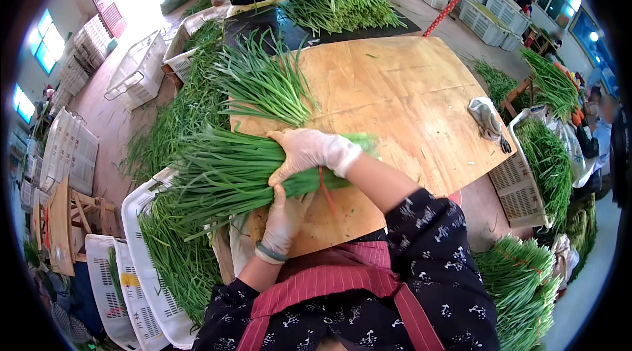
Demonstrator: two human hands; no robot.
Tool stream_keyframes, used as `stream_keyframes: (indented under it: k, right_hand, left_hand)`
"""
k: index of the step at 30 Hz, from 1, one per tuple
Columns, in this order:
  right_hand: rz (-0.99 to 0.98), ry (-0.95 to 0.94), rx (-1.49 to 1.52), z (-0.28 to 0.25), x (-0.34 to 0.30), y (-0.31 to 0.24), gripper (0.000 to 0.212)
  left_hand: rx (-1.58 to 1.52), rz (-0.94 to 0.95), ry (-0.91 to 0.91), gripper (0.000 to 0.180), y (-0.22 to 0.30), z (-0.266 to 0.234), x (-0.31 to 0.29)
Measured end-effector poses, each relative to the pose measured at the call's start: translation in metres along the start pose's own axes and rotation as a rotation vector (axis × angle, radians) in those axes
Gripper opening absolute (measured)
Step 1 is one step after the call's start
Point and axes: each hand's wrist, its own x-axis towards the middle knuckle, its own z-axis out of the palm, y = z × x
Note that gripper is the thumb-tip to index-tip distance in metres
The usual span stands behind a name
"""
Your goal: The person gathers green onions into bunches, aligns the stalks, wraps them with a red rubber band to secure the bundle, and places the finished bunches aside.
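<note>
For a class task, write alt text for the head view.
The person's left hand and right hand, both gloved, hold a bundle of long greens across the left edge of a wooden board. Another bunch lies beyond.

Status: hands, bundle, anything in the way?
Left hand and right hand gripping green bundle. Red band across it. Loose greens lie close beyond, on wooden board.

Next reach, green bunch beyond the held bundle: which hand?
Probably the right hand: it lies atop the held bundle, nearer the green bunch; the left hand is on the near side.
</note>
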Motion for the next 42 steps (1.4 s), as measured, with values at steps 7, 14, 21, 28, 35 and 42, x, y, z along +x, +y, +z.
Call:
stream_keyframes:
  k: [7, 14, 21, 28, 35, 42]
  right_hand:
    - [-0.293, 0.769, 0.287, -0.004, -0.048, -0.043, 0.106]
    - [-0.638, 0.962, 0.823, -0.053, -0.066, -0.060, 0.107]
    - [-0.432, 0.905, 1.036, -0.030, -0.066, -0.050, 0.080]
    - [-0.376, 1.190, 0.808, -0.038, -0.057, -0.039, 0.047]
    - [-0.444, 0.852, -0.272, -0.076, -0.043, -0.093, 0.044]
    - [-0.342, 0.182, -0.357, 0.068, 0.047, -0.041, 0.041]
  left_hand:
    - [0.592, 0.683, -0.094, 0.080, 0.069, 0.048, 0.018]
    - [0.846, 0.561, -0.290, 0.079, 0.122, 0.152, 0.021]
    - [0.788, 0.526, -0.339, 0.068, 0.099, 0.145, 0.034]
    - [0.776, 0.769, -0.204, 0.042, 0.068, 0.194, 0.048]
    - [0.255, 0.615, -0.121, 0.045, 0.118, 0.157, 0.004]
    - [0.184, 0.665, 0.385, 0.049, 0.199, -0.007, -0.074]
